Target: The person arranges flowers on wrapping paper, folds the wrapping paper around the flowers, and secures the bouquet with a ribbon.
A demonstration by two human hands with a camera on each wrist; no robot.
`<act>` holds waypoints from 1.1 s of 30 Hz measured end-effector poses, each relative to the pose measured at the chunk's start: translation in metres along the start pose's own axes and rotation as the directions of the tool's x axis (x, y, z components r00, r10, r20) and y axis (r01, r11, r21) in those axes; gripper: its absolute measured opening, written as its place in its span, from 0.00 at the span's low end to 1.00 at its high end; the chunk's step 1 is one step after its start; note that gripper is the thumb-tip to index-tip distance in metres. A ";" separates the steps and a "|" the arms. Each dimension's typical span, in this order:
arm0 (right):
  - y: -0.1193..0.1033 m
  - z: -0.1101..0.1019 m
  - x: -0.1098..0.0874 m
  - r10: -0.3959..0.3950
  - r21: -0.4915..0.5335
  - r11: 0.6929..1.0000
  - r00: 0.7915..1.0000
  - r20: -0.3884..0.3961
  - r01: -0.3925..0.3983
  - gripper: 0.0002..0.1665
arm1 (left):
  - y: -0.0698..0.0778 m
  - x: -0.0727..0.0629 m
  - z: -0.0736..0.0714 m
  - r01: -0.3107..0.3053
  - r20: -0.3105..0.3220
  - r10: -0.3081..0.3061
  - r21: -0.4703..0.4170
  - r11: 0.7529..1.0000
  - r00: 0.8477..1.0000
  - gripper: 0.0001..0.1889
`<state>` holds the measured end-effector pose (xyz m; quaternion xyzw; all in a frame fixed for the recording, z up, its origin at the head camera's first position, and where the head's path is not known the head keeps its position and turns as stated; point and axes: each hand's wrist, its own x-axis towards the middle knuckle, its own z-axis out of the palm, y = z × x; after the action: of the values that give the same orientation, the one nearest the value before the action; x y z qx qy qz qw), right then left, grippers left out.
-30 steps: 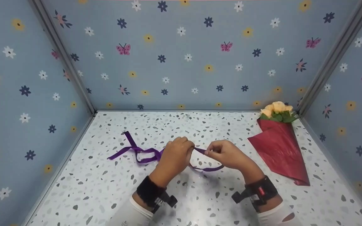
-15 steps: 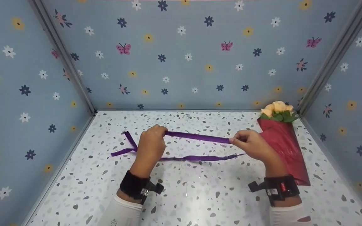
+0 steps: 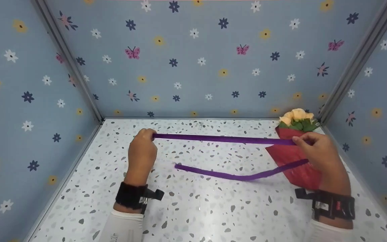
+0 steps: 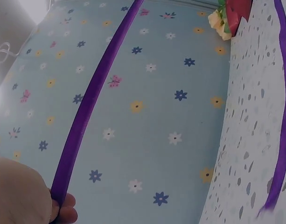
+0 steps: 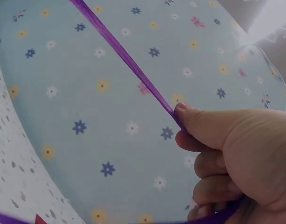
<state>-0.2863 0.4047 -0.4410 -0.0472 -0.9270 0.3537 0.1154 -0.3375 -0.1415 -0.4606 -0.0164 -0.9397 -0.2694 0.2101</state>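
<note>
A purple ribbon (image 3: 213, 138) is stretched nearly level between the two hands, above the table. The left hand (image 3: 142, 149) grips it at the left; in the left wrist view the ribbon (image 4: 84, 109) runs up from the pinching fingers. At the right, the right hand (image 3: 323, 153) pinches the ribbon between thumb and forefinger, its other fingers curled, as the right wrist view of the hand (image 5: 240, 158) shows. From the right hand a loose length hangs down and trails left, its frayed end over the table's middle.
A bouquet of peach flowers (image 3: 297, 117) in red wrapping paper (image 3: 291, 168) lies at the back right, partly behind the right hand. The speckled white table (image 3: 193, 208) is bounded by blue floral panels (image 3: 193, 74) at the back and sides.
Both hands have moved apart, left hand leftward and right hand rightward, drawing the ribbon out straight. The tangled ribbon on the left of the table has come away, leaving one trailing tail.
</note>
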 end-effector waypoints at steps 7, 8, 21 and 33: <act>0.026 -0.027 -0.007 0.034 -0.074 0.996 0.986 -0.165 -0.047 0.26 | -0.037 0.011 -0.015 0.138 0.061 -0.139 0.033 0.990 0.988 0.19; 0.028 -0.027 -0.007 0.043 -0.080 0.995 0.985 -0.166 -0.056 0.26 | -0.043 0.012 -0.017 0.150 0.065 -0.153 0.045 0.988 0.986 0.20; 0.044 0.054 0.029 0.077 -0.182 0.982 0.991 0.110 -0.056 0.21 | -0.140 0.013 -0.004 0.406 0.210 -0.459 0.253 0.878 0.863 0.15; 0.056 0.110 0.037 0.090 -0.280 0.960 0.969 0.230 -0.022 0.18 | -0.123 0.009 0.017 0.211 0.176 -0.264 0.271 0.939 0.948 0.12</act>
<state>-0.3489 0.3813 -0.5511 -0.0459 -0.9725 0.2277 -0.0156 -0.3696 -0.2385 -0.5312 0.0961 -0.9779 -0.1697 0.0758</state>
